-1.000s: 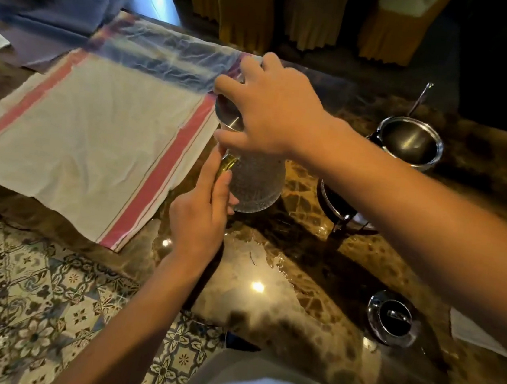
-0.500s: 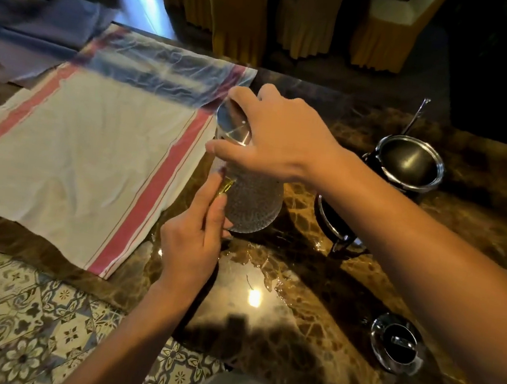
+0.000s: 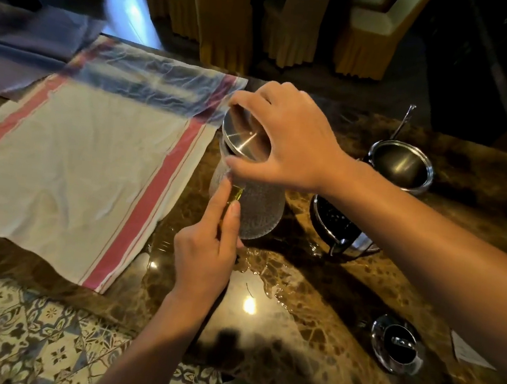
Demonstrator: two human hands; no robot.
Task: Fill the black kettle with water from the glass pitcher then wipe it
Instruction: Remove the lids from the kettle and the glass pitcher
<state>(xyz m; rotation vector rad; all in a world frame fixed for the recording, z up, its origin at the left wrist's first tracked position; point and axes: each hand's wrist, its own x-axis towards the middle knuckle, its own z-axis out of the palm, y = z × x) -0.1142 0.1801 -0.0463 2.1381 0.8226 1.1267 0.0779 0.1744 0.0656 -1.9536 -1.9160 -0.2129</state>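
The bench [image 3: 309, 330] is brown, shiny stone with dark spots, and a light glints on it. A white cloth [image 3: 67, 177] with red stripes lies flat on its left part. A dark cloth [image 3: 24, 55] lies at the far left corner. The pitcher [image 3: 259, 211] stands on the bench just beside the white cloth. To its right stands the kettle [image 3: 340, 227], with its top open. A round metal lid [image 3: 395, 347] lies on the near right part, well apart from the kettle. A white paper [image 3: 469, 353] lies near the lid, at the right edge.
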